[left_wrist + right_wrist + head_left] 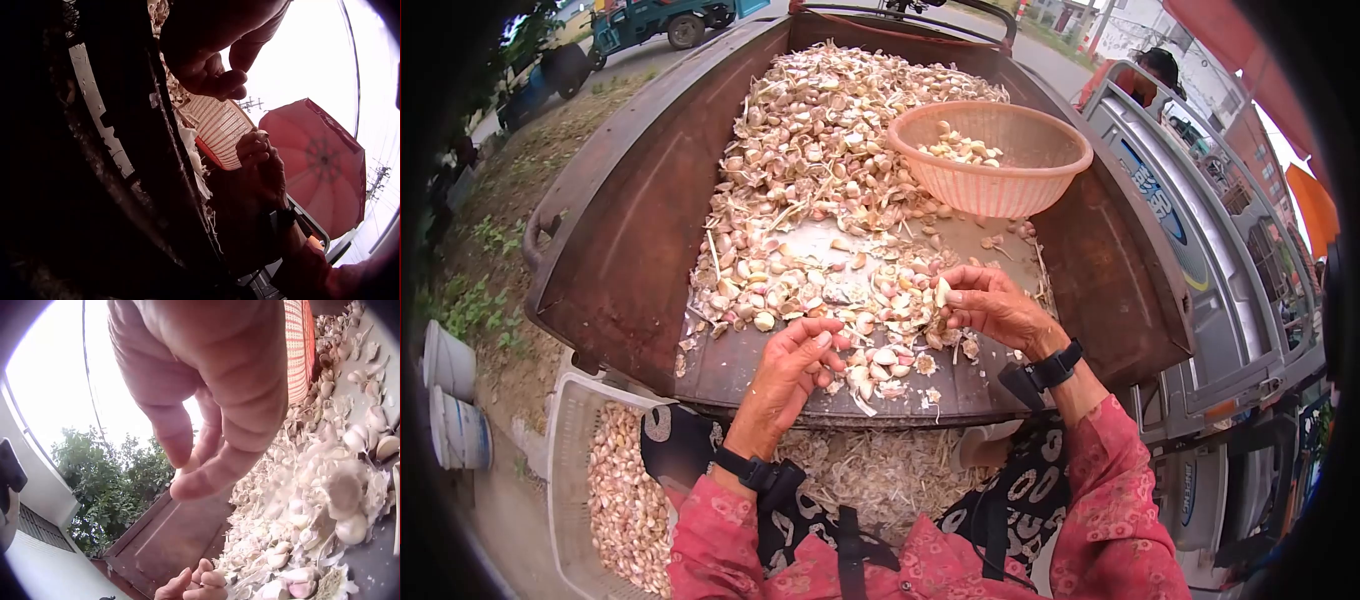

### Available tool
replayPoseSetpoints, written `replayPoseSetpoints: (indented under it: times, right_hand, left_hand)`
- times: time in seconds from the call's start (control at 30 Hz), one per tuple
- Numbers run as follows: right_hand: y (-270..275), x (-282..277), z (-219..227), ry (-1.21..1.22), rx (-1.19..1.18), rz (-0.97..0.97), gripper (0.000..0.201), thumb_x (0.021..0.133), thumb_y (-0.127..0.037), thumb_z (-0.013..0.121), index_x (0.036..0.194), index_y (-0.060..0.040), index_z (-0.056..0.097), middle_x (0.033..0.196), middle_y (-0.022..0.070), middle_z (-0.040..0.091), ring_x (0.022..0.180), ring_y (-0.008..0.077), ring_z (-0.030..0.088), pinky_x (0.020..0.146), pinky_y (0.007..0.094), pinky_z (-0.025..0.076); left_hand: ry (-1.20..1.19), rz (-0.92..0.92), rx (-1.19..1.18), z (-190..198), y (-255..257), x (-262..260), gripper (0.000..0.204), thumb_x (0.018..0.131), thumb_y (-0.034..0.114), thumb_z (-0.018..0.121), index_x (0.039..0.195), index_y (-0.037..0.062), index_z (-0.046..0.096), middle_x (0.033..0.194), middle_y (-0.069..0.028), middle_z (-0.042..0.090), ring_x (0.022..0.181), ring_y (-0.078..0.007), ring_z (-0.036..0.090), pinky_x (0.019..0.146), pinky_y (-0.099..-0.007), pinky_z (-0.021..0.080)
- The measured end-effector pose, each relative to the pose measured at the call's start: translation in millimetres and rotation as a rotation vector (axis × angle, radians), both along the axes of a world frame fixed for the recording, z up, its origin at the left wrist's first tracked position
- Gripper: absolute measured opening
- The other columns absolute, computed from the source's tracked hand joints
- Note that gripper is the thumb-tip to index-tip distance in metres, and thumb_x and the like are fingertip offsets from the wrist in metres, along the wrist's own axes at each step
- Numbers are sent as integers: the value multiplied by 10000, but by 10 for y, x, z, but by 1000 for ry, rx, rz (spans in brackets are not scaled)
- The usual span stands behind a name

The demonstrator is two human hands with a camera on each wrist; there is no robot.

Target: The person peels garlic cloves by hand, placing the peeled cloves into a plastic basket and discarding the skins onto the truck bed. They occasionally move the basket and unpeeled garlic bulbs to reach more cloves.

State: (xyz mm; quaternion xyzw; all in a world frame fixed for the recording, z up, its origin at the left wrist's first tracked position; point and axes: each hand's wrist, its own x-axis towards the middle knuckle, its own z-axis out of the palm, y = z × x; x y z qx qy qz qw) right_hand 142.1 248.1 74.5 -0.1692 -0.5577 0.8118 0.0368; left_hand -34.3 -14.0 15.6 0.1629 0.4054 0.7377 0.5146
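In front of the pink plastic basket (992, 190), the right hand (1002, 314) pinched a garlic clove (942, 292) while the left hand (790, 368), fingers loosely curled, held nothing visible, peeling seemingly in hand and the next move likely calling for release inside that basket.

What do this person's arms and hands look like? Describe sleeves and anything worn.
The left sleeve and right sleeve are pinkish red with a paler floral print. A black left wrist strap and black right wrist strap each carry a dark device. The left hand and right hand are gloveless.
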Motion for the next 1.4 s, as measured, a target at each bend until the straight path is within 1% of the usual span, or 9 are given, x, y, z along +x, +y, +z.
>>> replayPoseSetpoints:
  times: [0.2,0.33,0.47,0.8,0.93,1.1,1.23,1.3,1.4]
  right_hand:
    - [-306,-71,438,68,55,48,261,913,-88,688,1139,11,603,931,69,662,816,129,665,725,251,575]
    - [-1277,206,964,238,-233,281,296,866,-5,713,1133,36,592,991,149,668,812,171,661,709,278,546]
    - [-2094,127,887,1151,-322,254,218,775,9,808,949,86,704,911,234,696,742,258,695,615,313,552]
    - [-2115,443,1148,772,-512,308,219,765,22,812,939,88,698,896,226,696,758,255,693,623,307,552]
    - [-1642,400,1064,666,-230,203,341,801,56,752,1106,32,601,1029,199,643,961,201,642,823,315,523]
    - [-293,-53,1095,439,60,-589,423,950,-287,674,1188,51,585,1061,133,679,774,89,619,621,204,516]
    - [41,-239,344,-40,796,-157,169,934,-148,666,977,14,685,857,58,710,734,101,651,612,248,523]
    - [117,-290,-74,-39,1377,28,109,834,-23,638,927,10,685,837,160,699,774,280,684,677,377,527]
    - [232,-335,-288,24,1607,118,146,802,20,591,927,2,664,904,199,673,867,374,658,734,434,520]
  left_hand:
    - [5,8,1,34,4,9,261,956,157,644,1164,3,607,966,-81,678,693,-83,609,550,-188,452]
    - [41,20,-47,47,-1,19,234,954,160,647,1143,25,621,905,-50,667,625,-52,551,525,-174,418]
    - [206,64,-139,12,21,30,231,959,179,644,1135,30,625,874,-25,656,579,-27,496,497,-166,372]
    - [583,152,-227,-16,110,33,199,966,223,639,1092,72,667,759,39,619,519,13,390,457,-161,285]
    - [552,125,-212,-30,51,41,206,967,229,639,1095,69,663,763,35,616,515,15,385,452,-159,280]
    - [527,125,-233,71,50,52,193,966,179,614,1052,20,681,815,13,644,759,-46,567,680,-211,413]
    - [510,125,-207,27,49,41,206,969,216,626,1075,46,670,784,22,628,625,-12,464,556,-178,331]
    - [514,133,-189,1,37,18,224,971,250,637,1099,68,659,766,24,621,506,16,377,450,-154,266]
    - [516,122,-199,33,28,7,227,971,254,637,1099,68,660,766,25,624,505,17,375,449,-156,260]
